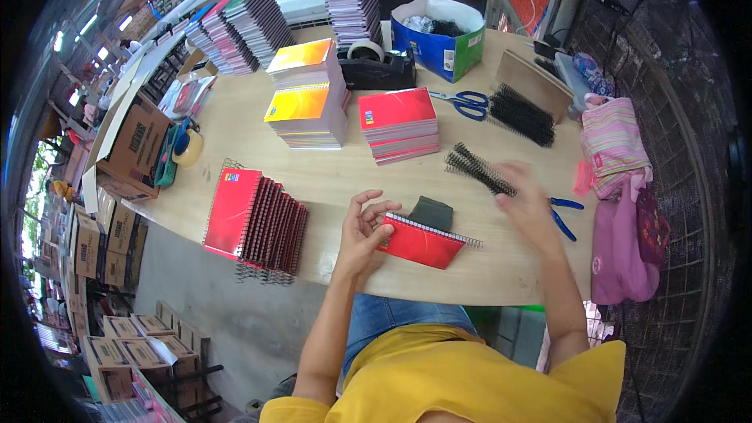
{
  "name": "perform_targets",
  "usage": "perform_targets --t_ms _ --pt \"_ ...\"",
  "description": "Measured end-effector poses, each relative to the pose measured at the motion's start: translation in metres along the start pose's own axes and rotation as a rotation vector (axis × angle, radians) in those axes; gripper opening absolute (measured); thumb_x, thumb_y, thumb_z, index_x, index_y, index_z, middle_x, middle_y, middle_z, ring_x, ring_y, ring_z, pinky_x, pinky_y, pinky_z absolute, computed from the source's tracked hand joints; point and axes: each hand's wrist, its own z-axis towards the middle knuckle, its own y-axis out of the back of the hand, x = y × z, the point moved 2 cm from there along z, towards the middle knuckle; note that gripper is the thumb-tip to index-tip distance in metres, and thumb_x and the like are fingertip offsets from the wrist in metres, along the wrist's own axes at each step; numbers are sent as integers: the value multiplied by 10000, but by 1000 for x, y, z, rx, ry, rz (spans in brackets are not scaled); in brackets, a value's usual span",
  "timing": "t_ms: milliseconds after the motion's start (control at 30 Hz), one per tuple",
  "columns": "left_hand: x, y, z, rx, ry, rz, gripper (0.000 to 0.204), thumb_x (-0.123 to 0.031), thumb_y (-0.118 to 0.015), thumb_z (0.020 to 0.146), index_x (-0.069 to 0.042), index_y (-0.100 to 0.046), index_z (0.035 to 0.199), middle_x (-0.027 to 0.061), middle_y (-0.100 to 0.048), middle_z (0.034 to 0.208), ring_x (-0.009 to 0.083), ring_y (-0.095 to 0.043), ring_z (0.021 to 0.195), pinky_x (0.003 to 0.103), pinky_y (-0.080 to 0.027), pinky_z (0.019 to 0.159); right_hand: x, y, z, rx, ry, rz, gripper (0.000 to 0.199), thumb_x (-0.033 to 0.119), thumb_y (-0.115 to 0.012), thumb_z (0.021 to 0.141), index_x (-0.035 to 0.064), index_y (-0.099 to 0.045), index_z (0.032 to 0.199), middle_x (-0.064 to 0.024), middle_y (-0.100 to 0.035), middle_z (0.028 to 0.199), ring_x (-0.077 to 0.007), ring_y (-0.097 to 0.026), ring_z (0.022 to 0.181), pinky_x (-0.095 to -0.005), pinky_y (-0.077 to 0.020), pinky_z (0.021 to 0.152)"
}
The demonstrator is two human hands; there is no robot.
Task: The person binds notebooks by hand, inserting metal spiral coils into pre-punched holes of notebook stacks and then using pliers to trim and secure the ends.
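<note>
My left hand point(364, 229) pinches a small red notebook point(423, 243) by its left end, low over the table's near side. A black spiral coil point(472, 242) runs along the notebook's upper edge, its loose end sticking out past the right corner. Under that edge lies a dark green block or pad point(432, 213). My right hand point(523, 197), slightly blurred, has its fingers closed at the near end of some black spiral coils point(479, 169). Blue-handled pliers point(564, 216) lie just right of this hand. Beyond is a stack of red-covered pads point(398, 121).
Coil-bound red notebooks point(262, 219) stand at the table's left edge. Yellow-covered stacks point(305, 102), a tape dispenser point(376, 70), scissors point(466, 103), a blue-green box point(442, 43) and a coil pile point(523, 115) sit farther back. Pink pouches point(619, 243) line the right edge.
</note>
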Motion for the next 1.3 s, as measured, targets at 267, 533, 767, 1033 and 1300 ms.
perform_targets --t_ms 267,533,767,1033,1300 --pt "-11 -10 -2 -52 56 141 664 30 -713 879 -47 -392 1455 104 -725 960 118 -681 846 250 -565 739 -108 53 -100 -288 -239 -857 640 206 -759 829 66 -524 1408 -189 -528 1353 -384 -501 1251 -473 -394 1078" --pt "-21 -24 -8 -43 72 172 716 55 -718 859 -40 -369 1477 93 -719 940 101 -659 815 229 -529 711 62 2 -14 -117 659 -580 385 214 -749 816 56 -640 1150 -87 -627 1064 -282 -606 1059 -456 -447 1003" --pt "-34 -32 -12 -30 70 240 749 70 -720 849 -41 -347 1489 102 -718 936 98 -661 829 212 -537 683 109 -30 27 42 1166 -882 312 187 -699 778 84 -702 1072 4 -626 1049 -164 -614 1054 -433 -456 984" --pt "-26 -26 -18 -37 -21 279 759 50 -737 845 -57 -352 1490 97 -717 937 108 -666 838 235 -546 720 104 -38 25 257 954 -660 281 198 -724 796 59 -720 1041 -53 -649 992 -213 -634 887 -375 -500 826" --pt "-59 -39 -36 -255 -260 524 424 -5 -684 907 -30 -557 1311 65 -693 1055 104 -634 943 242 -528 799 93 -20 15 194 412 -65 326 137 -770 809 10 -723 1105 -130 -674 942 -254 -658 847 -337 -523 785"
